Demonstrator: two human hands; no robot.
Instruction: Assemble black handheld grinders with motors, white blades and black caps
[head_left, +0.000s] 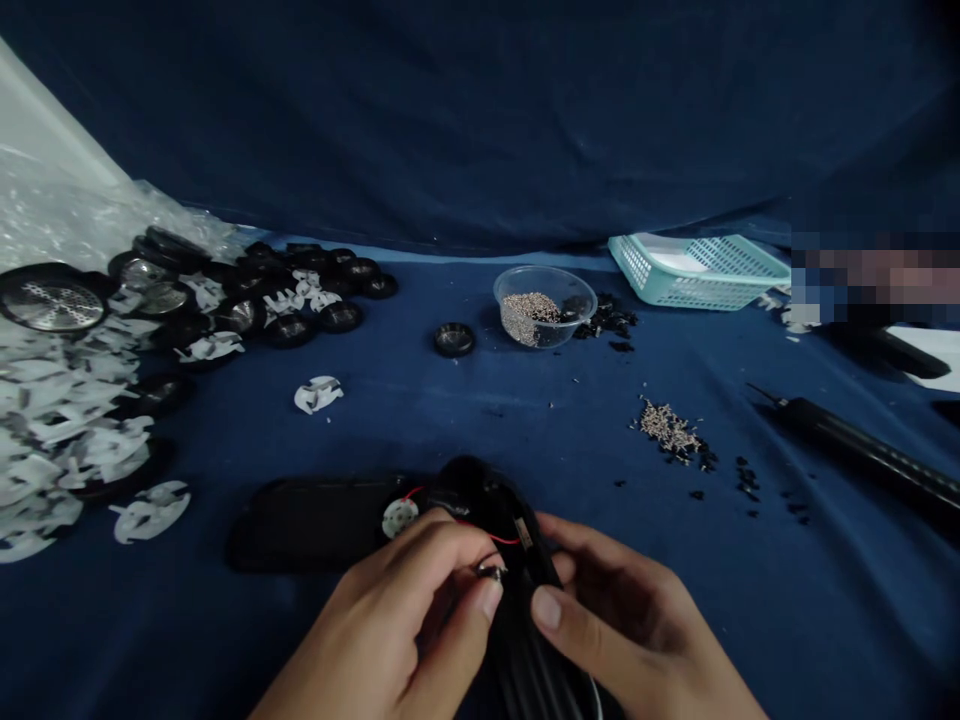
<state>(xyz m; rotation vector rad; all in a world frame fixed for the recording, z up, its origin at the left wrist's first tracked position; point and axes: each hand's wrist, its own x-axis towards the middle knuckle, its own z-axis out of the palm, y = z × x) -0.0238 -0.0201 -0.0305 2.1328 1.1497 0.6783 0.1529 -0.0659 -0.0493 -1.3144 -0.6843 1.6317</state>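
Observation:
My left hand (405,620) pinches a small silver metal part (491,573) between thumb and forefinger, over a black plastic housing (480,500). My right hand (622,620) grips the same black housing from the right, fingers curled around it. A thin red wire (487,535) runs across the housing, and a small white round piece (399,516) sits on its left part. The housing's long flat black section (315,520) lies on the blue cloth to the left.
A pile of black round speaker parts (247,300) and white cut-outs (67,430) fills the left. A clear bowl of tiny screws (544,305), a loose screw heap (667,430), a teal basket (697,268) and a black screwdriver (862,450) lie beyond. A blurred person is at right.

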